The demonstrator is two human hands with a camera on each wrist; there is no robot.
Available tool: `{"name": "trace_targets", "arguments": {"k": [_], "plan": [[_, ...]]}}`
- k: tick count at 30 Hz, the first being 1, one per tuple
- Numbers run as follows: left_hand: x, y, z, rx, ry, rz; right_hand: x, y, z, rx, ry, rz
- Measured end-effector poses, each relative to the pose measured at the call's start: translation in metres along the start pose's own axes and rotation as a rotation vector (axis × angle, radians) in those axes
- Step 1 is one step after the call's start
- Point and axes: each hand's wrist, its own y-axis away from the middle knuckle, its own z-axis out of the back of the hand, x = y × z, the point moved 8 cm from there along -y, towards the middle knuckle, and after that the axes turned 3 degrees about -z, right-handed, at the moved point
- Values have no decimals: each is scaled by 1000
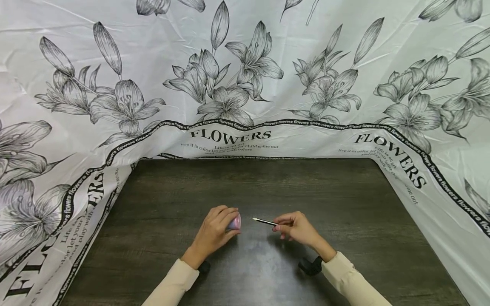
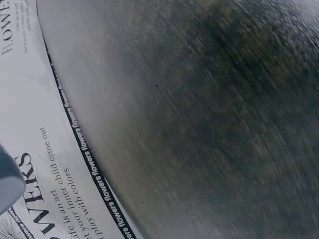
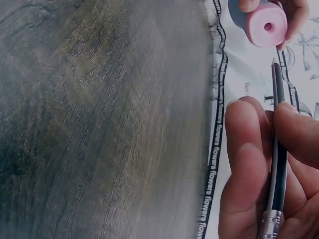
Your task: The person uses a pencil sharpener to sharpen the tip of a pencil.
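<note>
In the head view my left hand (image 1: 215,229) grips a pink and lavender pencil sharpener (image 1: 236,222), a small cylinder. Its round pink face, with a hole in the middle, shows in the right wrist view, where fingers of the left hand curl round the sharpener (image 3: 256,32). My right hand (image 1: 297,229) pinches a black pencil (image 1: 265,222) between thumb and fingers. The pencil's pale tip points left at the sharpener, with a short gap between them. A silver ferrule shows near the pencil's back end in the right wrist view. The left wrist view shows neither the left hand nor the sharpener clearly.
Both hands are over a dark wood-grain table (image 1: 245,187). White cloth (image 1: 325,136) printed with lilies and the word FLOWERS hangs behind and along both sides. Black wrist straps show under both wrists. A grey rounded thing (image 2: 9,181) shows at the left wrist view's edge.
</note>
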Motion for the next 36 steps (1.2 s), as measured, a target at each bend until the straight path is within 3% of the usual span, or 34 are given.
{"name": "trace_targets", "arguments": {"k": [7, 14, 17, 22, 27, 36], "plan": [[8, 2, 0, -24, 93, 107, 4, 4, 4, -60, 24, -8], [16, 5, 0, -52, 175, 223, 5, 8, 20, -309, 175, -2], [20, 8, -1, -65, 202, 292, 4, 12, 28, -414, 211, -39], [27, 13, -3, -83, 250, 396, 1, 16, 35, -519, 236, -105], [33, 20, -7, -91, 306, 472, -3, 19, 39, -582, 278, -139], [44, 31, -11, -102, 349, 545, -17, 18, 35, -558, 327, -208]]}}
